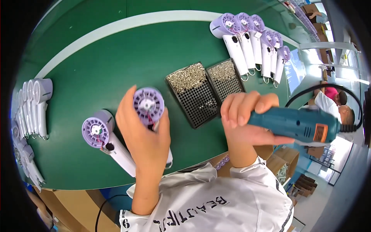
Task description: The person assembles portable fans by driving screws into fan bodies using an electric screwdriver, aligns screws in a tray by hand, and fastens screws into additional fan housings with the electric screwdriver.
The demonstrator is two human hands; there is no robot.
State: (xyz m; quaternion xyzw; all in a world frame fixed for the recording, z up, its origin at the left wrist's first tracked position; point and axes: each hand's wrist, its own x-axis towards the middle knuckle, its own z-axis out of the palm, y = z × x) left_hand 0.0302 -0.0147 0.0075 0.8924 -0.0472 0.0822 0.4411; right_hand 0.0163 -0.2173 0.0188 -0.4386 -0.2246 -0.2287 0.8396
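Observation:
My left hand (143, 135) is wrapped round a handheld fan with a purple round head (148, 105), its inner hub and wires bare. The fan's white handle is mostly hidden behind my palm and wrist. My right hand (247, 116) grips a teal electric screwdriver (295, 123), which lies sideways with its cord end to the right. Its tip is hidden by my fingers. Just left of my left hand, a second purple and white fan (97, 130) lies on the green table. Beyond my right hand sit two black perforated trays (197, 104) holding small metal screws.
Several similar fans (243, 50) stand in a row at the far right, and more (36, 104) line the left edge. A black cord (328, 86) loops up from the screwdriver. A white strip (154, 17) crosses the green table's far side. Co-workers (340, 106) appear at the right.

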